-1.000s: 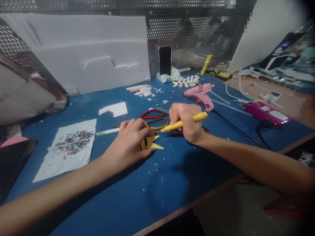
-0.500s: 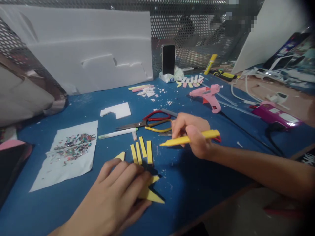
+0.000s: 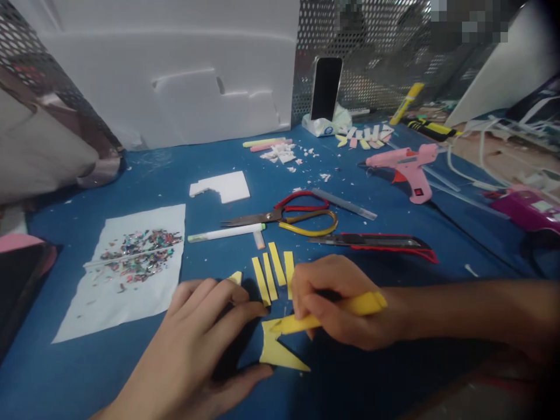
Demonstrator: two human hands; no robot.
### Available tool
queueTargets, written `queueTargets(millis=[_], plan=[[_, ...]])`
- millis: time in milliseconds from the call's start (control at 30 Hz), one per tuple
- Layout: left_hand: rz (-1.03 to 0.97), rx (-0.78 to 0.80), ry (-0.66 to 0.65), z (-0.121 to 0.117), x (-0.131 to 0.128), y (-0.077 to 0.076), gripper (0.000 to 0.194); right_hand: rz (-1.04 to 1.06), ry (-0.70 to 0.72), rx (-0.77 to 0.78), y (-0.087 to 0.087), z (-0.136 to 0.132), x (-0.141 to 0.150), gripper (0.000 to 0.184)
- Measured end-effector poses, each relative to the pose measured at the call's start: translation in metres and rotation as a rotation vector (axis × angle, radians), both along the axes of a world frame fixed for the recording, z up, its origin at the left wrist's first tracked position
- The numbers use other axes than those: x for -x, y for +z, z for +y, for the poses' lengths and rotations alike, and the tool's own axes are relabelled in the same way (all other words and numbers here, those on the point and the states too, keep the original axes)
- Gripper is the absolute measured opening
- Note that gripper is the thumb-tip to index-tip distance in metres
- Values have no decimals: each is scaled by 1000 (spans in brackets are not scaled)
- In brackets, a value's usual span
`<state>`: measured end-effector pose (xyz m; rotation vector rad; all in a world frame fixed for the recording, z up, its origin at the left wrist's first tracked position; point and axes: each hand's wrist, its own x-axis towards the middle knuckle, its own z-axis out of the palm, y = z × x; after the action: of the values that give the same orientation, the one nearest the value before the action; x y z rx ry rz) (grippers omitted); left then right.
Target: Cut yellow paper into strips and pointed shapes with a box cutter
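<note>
Right hand [image 3: 336, 303] is closing round a yellow marker [image 3: 301, 322], tip meeting the forked piece [image 3: 280, 354] | piece is lying between both hands; left hand [image 3: 210, 326] is bracketing it, half-spread, gripping nothing visibly | four strips [image 3: 277, 264] already showing yellow; forked piece looking mostly coloured, remainder unclear

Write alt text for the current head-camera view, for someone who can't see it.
The right hand holds a yellow marker, tip at a notched, flat yellow piece beside the left hand. Beyond lie thin yellow strips, metal scissors with red and yellow handles, and a red-and-black utility knife on a blue tabletop.
</note>
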<state>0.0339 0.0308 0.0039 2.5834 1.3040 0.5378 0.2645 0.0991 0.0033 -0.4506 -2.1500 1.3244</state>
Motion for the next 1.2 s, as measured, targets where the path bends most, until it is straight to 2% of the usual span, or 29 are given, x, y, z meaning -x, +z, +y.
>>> queueTargets(millis=[100,233,400,500,733,933,1100,1200], plan=[[17,-57,-38,1,4,-5,35,-21,104,-193,-4,4,5,19],[41,-163,-71,0,9,-11,30,58,100,-380,-9,5,5,15],[61,-176,-67,1,10,-11,31,33,125,-575,-8,6,5,20],[31,-154,-54,1,7,-9,24,9,140,-663,-7,7,6,24],[35,-125,-6,0,6,-8,22,-41,84,-673,-6,3,6,13],[49,-84,-4,0,6,-6,23,34,192,-692,-8,4,6,19],[42,-83,5,0,6,-4,22,-54,105,-611,-10,6,6,12],[45,-70,9,-1,6,-5,21,5,181,-623,-11,7,6,17]])
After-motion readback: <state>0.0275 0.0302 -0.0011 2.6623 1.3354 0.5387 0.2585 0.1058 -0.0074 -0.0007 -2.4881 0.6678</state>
